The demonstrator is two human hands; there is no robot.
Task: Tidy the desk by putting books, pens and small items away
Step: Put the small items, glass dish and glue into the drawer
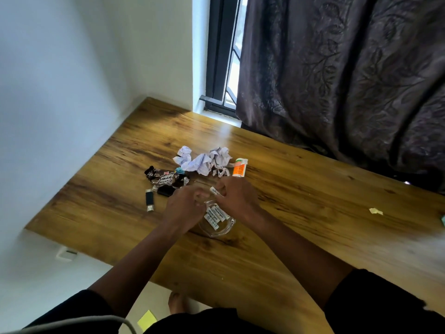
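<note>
Holding a white battery (215, 191) between thumb and fingertips, the right hand (234, 196) hovers just above the clear glass dish (225, 231), which sits near the middle of the tabletop (313, 201) and already has a few like batteries (215, 216) lying in it. The left hand (186, 206) is curled at the dish's near-left rim; whether it grips the glass or merely rests against it, I cannot tell.

A battery is small, stiff and smooth — dense for its size, and it will roll if set down on its side. A pinch across the middle of the barrel suits it best. The dish looks heavier and breakable, so lowering the battery in seems wiser than dropping it.

Toward the far edge lie crumpled papers (204, 160), a snack wrapper (165, 177) and an orange bottle (239, 168) — the first two light and soft, easily gathered in a loose fist. A black USB stick (149, 200) lies near the left edge.
</note>
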